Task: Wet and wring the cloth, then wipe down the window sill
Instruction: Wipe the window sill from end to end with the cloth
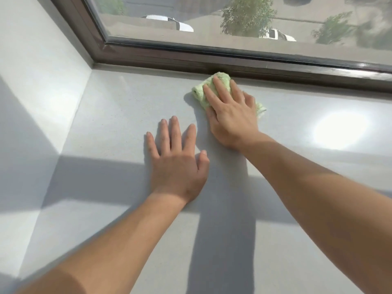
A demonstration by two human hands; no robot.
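A light green cloth (pixel 200 91) lies bunched on the wide grey window sill (pixel 118 115), close against the dark brown window frame (pixel 169 60). My right hand (pixel 231 115) presses flat on top of the cloth, fingers spread over it, hiding most of it. Nearer to me and a little to the left, my left hand (pixel 178 162) rests palm down on the bare sill with its fingers apart, holding nothing.
A white side wall (pixel 38 66) closes the sill on the left, meeting the frame in the far corner. The window pane (pixel 233 20) runs along the back. Sunlight and shadow bands cross the sill.
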